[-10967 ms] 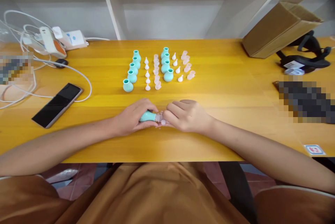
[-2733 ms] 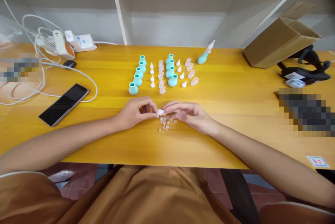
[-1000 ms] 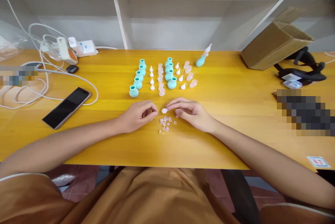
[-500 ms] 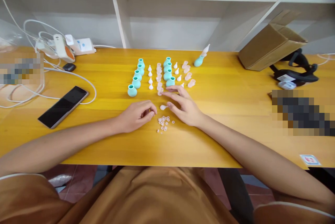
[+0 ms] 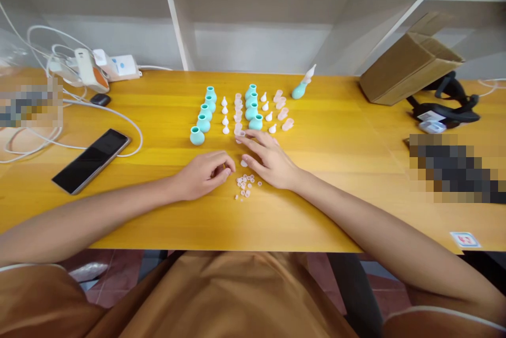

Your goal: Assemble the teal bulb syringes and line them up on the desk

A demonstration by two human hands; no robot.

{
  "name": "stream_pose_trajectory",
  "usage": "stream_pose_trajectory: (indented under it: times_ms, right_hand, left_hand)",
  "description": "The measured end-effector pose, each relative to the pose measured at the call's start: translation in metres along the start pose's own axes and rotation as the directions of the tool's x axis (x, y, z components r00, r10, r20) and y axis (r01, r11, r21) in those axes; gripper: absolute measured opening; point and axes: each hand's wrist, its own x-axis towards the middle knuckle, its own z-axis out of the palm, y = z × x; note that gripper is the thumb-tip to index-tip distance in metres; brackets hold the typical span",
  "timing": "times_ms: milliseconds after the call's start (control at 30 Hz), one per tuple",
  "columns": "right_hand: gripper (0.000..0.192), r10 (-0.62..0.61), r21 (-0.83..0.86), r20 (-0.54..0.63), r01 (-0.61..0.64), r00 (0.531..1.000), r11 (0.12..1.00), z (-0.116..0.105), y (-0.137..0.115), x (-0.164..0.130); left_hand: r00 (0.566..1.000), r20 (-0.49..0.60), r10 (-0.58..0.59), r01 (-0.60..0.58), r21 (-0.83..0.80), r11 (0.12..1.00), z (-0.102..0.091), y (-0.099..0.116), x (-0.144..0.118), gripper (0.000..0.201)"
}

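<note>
Rests the left hand on the table, fingers half curled and thumb close to the forefinger; cannot tell of any gap or hold between the tips. Holds the right hand palm down, fingers spread and thumb well apart from the forefinger, without visible grip. Has the nearest pink connector at the right fingertips, partly covered, and a white nozzle just by the right thumb tip, partly hidden. Has small clear rings strewn nearer the body than the right fingertips. Has teal bulbs in two columns beyond the fingers, and one assembled bulb farther off, right of the right fingertips.
</note>
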Motion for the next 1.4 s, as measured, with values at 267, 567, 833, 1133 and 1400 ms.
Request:
stream_pose_trajectory:
  times_ms: [267, 567, 833, 1133, 1400]
  right_hand:
    - [0.044, -0.150, 0.282, -0.057, 0.160, 0.987, 0.946, -0.013, -0.018, -0.006]
    - [0.047, -0.215, 0.337, -0.008, 0.205, 0.977, 0.919, -0.016, -0.044, -0.020]
    - [0.043, -0.164, 0.421, 0.004, 0.147, 0.987, 0.895, -0.014, -0.044, -0.021]
    - [0.029, -0.141, 0.389, -0.068, 0.156, 0.988, 0.908, -0.005, -0.040, -0.018]
    - [0.015, -0.057, 0.380, -0.106, 0.094, 0.993, 0.920, -0.018, -0.036, -0.021]
  left_hand:
    - [0.979, -0.191, -0.071, 0.042, -0.154, 0.987, 0.008, -0.007, -0.004, 0.025]
    - [0.977, -0.178, -0.114, 0.053, -0.314, 0.948, 0.011, -0.013, -0.003, 0.055]
    - [0.990, -0.122, -0.073, 0.018, -0.402, 0.916, 0.007, -0.006, -0.004, 0.029]
    - [0.996, 0.032, -0.083, 0.089, -0.458, 0.884, 0.003, -0.004, -0.002, 0.022]
    - [0.986, 0.043, 0.163, -0.161, -0.033, 0.986, 0.002, 0.004, -0.004, 0.006]
